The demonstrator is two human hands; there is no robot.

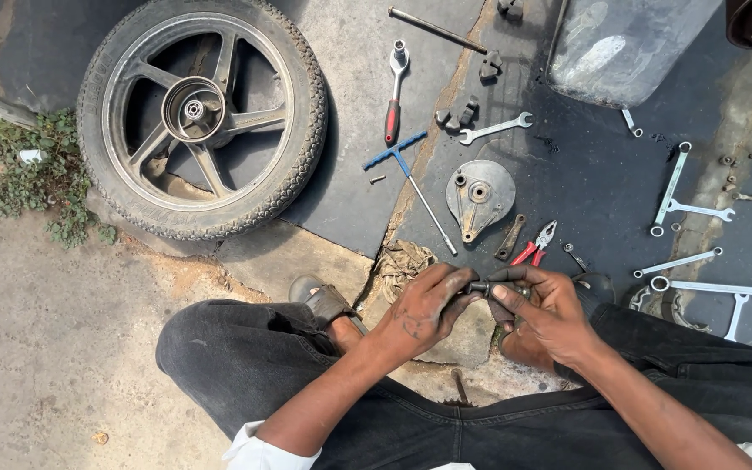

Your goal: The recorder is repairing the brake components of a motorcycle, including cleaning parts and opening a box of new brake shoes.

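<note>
Both hands meet just above the person's knees and pinch one small dark metal part [483, 285] between them. The left hand [424, 309], smeared with grease, is closed on the part's left end with fingers curled over it. The right hand [543, 309] grips the right end between thumb and fingertips. The part lies level, bridging the two hands, and is mostly hidden by the fingers, so its exact kind cannot be told.

The person squats in dark jeans [245, 357] with a sandalled foot [324, 305] beside a crumpled rag [402, 261]. Just beyond the hands on the dark ground lie a round brake plate [479, 196], red-handled pliers [534, 246] and a blue T-handle wrench [409, 170]. Farther off are a red-handled ratchet [393, 96] and an open-end spanner [495, 129]. Several more spanners [685, 209] lie well apart to the right. A motorcycle wheel [202, 117] with tyre and alloy spokes lies flat at upper left, next to weeds [36, 165].
</note>
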